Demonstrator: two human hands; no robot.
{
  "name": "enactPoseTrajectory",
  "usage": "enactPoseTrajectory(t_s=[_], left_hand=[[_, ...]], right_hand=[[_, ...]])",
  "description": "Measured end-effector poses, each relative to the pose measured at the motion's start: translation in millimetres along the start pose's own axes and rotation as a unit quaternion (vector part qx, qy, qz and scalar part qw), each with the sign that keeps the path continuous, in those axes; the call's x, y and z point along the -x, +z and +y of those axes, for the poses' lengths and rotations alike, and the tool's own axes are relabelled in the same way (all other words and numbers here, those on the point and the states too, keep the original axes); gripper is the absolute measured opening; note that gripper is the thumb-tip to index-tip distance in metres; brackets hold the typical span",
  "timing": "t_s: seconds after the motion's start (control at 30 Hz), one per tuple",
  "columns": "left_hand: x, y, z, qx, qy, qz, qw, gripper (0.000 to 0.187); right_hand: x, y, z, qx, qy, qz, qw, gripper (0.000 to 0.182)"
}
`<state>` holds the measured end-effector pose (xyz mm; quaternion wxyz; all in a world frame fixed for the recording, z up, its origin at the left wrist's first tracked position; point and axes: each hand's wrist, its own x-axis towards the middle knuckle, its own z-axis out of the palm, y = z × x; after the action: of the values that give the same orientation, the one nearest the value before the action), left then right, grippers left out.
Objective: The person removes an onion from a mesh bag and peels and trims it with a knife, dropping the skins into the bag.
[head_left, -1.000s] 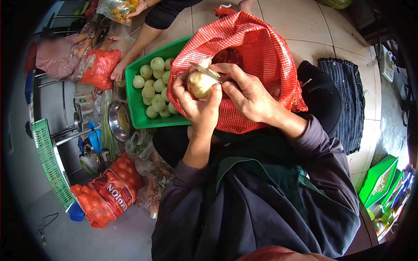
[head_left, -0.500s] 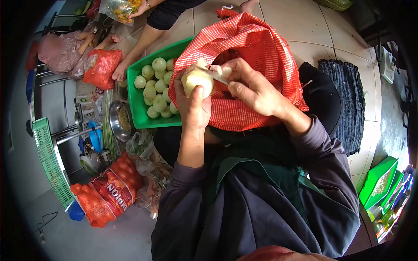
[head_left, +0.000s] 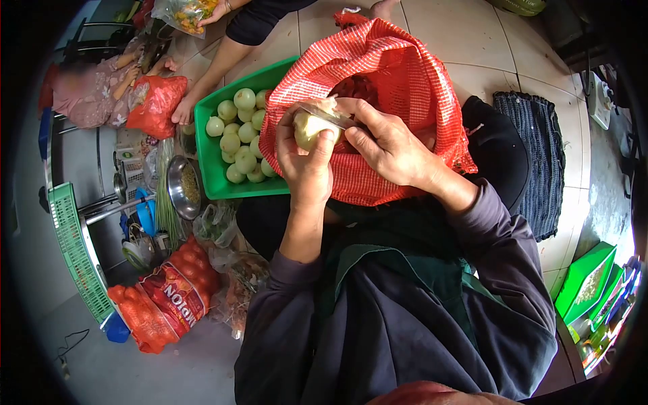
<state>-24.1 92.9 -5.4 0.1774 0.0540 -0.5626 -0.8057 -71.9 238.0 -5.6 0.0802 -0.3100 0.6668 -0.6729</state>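
Observation:
A pale peeled onion (head_left: 312, 129) sits in my left hand (head_left: 307, 162), with the thumb across its front. My right hand (head_left: 391, 148) grips a small knife (head_left: 329, 115) whose blade lies against the top of the onion. A bit of loose skin shows above the blade. Both hands are over a red mesh sack (head_left: 378, 179), open at the top, with dark red skins inside. Left of the sack, a green tray (head_left: 214, 179) holds several peeled onions (head_left: 245, 160).
A full net sack (head_left: 165, 297), a metal bowl (head_left: 183, 187) and plastic bags lie at the left. Two other people sit at the upper left, near a red bag (head_left: 156, 104). A dark woven mat (head_left: 533, 162) lies at the right.
My left hand and the onion have shifted slightly right and the onion is turned. The knife blade now lies across its top. The person at the upper left has leaned over.

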Motion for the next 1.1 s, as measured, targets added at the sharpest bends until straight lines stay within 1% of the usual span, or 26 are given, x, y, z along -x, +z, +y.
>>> enactPoseTrajectory(t_s=[0.2,0.23,0.33,0.4,0.43,0.53,0.63,0.73,0.77,0.87,0.9,0.97,1.0,1.07,1.1], left_hand=[[-4,-9,-3,0.006,-0.017,-0.003,1.0,0.053],[-5,-9,-3,0.01,-0.02,-0.002,1.0,0.053],[-5,-19,4,0.06,-0.084,-0.024,0.994,0.054],[-5,-20,6,0.062,-0.098,-0.042,0.992,0.054],[-5,-21,7,0.068,-0.105,-0.05,0.991,0.054],[-5,-22,9,0.077,-0.12,-0.045,0.989,0.053],[-8,-30,8,0.087,-0.139,-0.04,0.986,0.052],[-10,-28,9,0.081,-0.146,-0.031,0.986,0.05],[-11,-27,10,0.076,-0.145,-0.028,0.986,0.05],[-8,-30,12,0.063,-0.15,-0.048,0.986,0.049],[-8,-31,11,0.07,-0.143,-0.049,0.986,0.049],[-9,-32,7,0.083,-0.128,-0.052,0.987,0.049],[-8,-30,5,0.068,-0.122,-0.047,0.989,0.051],[-7,-28,2,0.038,-0.108,-0.036,0.993,0.055],[-9,-29,3,0.044,-0.109,-0.038,0.992,0.059]], right_hand=[[0,0,1,0.002,0.005,0.014,1.0,0.032],[-1,-1,-1,-0.004,0.018,0.011,1.0,0.031],[-1,-5,-3,-0.031,0.068,0.007,0.997,0.03],[-3,-7,2,-0.061,0.112,0.006,0.992,0.029],[-2,-7,6,-0.083,0.119,0.004,0.989,0.029],[-3,-13,3,-0.065,0.147,-0.022,0.987,0.031],[-4,-16,2,-0.074,0.129,-0.033,0.988,0.037],[-2,-20,-9,-0.036,0.093,-0.089,0.991,0.043],[-1,-20,-10,-0.014,0.077,-0.101,0.992,0.05],[0,-16,-10,-0.012,0.059,-0.099,0.993,0.054],[-3,-12,-5,-0.008,0.018,-0.087,0.996,0.053],[-2,-10,-4,-0.014,0.009,-0.082,0.996,0.048],[-2,-9,-6,-0.018,0.005,-0.08,0.997,0.046],[-2,-6,-5,-0.011,-0.008,-0.054,0.998,0.042],[-2,-4,-4,-0.007,-0.015,-0.041,0.999,0.04]])
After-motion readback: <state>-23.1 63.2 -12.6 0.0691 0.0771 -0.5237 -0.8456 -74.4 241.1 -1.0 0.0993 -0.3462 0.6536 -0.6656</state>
